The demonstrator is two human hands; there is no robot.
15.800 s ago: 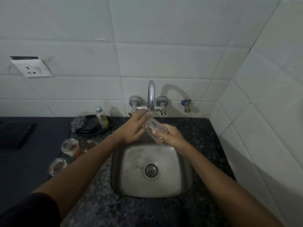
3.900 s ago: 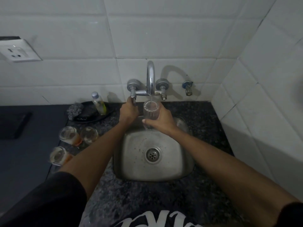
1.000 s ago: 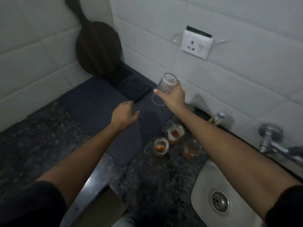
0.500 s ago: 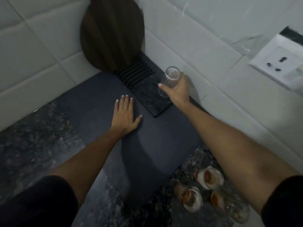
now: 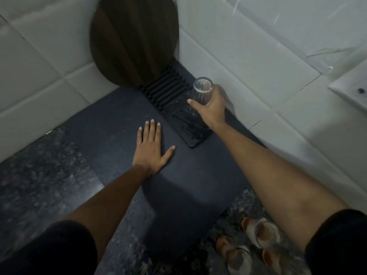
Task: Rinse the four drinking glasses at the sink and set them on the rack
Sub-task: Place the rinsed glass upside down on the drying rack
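Head view, looking down at a dark counter (image 5: 35,175) in a tiled corner. The right hand (image 5: 211,109) grips one clear drinking glass (image 5: 200,94), fingers and thumb curled round its wall. The glass is inverted, its thick base uppermost and its mouth down on the black ribbed rack (image 5: 178,108); no liquid shows inside it. Whether the rim rests fully on the rack cannot be told, since the hand covers part of the lower wall. The left hand (image 5: 152,150) lies flat, palm down, fingers straight and thumb spread, on the dark mat (image 5: 123,120) just beside the rack, holding nothing.

At the lower right edge stand three more glasses (image 5: 264,234), upright on the speckled counter and close together, each with an orange-brown residue at the bottom; the right forearm partly hides them.

One round dark wooden board (image 5: 135,38) leans upright against the wall tiles (image 5: 248,46) behind the rack. One white wall socket (image 5: 351,92) is cut off at the right edge.

Count: glasses, four (one on the rack, three on the counter); rack, one; mat, one.
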